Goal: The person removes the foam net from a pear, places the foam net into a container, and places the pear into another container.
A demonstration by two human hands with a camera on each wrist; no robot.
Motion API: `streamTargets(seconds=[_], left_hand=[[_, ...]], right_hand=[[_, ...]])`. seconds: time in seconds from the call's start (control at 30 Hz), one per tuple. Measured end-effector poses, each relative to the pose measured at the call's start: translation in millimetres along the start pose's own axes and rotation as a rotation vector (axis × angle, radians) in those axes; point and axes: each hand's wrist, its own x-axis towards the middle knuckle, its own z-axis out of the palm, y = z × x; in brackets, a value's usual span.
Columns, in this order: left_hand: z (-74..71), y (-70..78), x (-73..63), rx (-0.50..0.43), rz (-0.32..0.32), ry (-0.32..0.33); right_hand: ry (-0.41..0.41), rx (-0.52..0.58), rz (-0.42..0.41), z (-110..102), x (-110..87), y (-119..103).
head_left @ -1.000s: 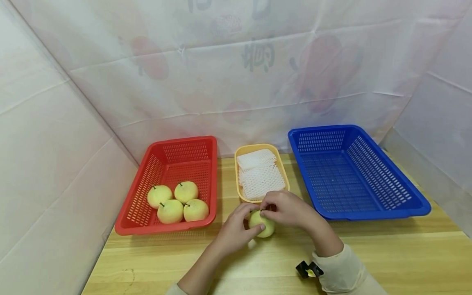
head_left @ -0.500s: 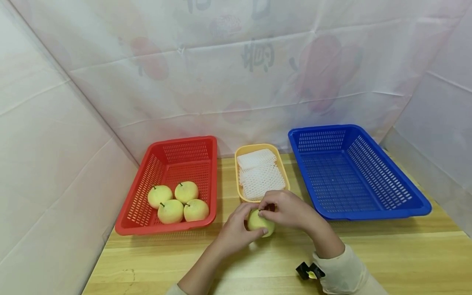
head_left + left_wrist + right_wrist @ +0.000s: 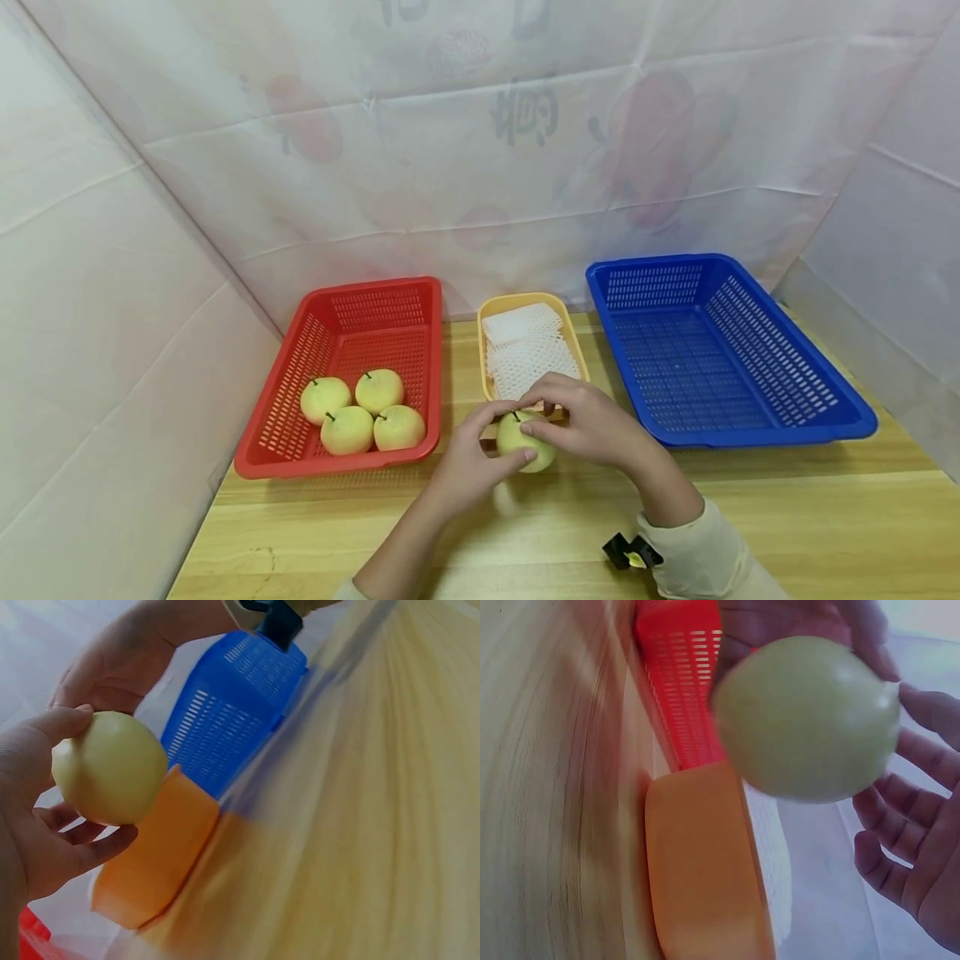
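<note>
A round yellow-green pear (image 3: 519,440) with a dark stem is held up over the table in front of the small yellow tray. My left hand (image 3: 467,463) grips it from the left, thumb on the near side and fingers on the far side. From the right, my right hand (image 3: 592,423) holds the pear's upper side, its thumb close by the stem. In the left wrist view the pear (image 3: 110,769) sits between left thumb and fingers. The right wrist view shows the right fingertips (image 3: 870,799) right at the pear's side.
On the left stands a red basket (image 3: 262,454) with several pears (image 3: 347,431) in it. Behind the hands, the yellow tray (image 3: 482,350) contains white foam fruit nets (image 3: 528,354). A blue basket (image 3: 750,435) stands at the right, and fabric walls (image 3: 480,183) enclose the table.
Both hands have raised the pear slightly, away from me. The right fingers have moved from a pinch by the stem to a wider hold, and the stem now shows.
</note>
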Motion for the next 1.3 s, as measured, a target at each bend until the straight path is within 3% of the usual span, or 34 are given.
streamTargets(seconds=[0.43,0.77,1.07,1.3], left_hand=[[-10.0,14.1,-1.1,-0.169,0.042,0.114],[-15.2,18.9,-0.2,-0.301,0.103,0.149],[-15.6,19.7,1.3,-0.348,0.117,0.149],[-14.9,19.8,2.1,-0.359,0.12,0.196]], right_hand=[[-0.043,0.081,0.003,-2.4,2.7,-5.1],[-0.109,0.171,0.137,2.9,1.2,-9.6],[-0.021,0.116,0.091,8.5,2.3,-11.0],[0.095,0.082,0.061,17.0,6.6,-14.9]])
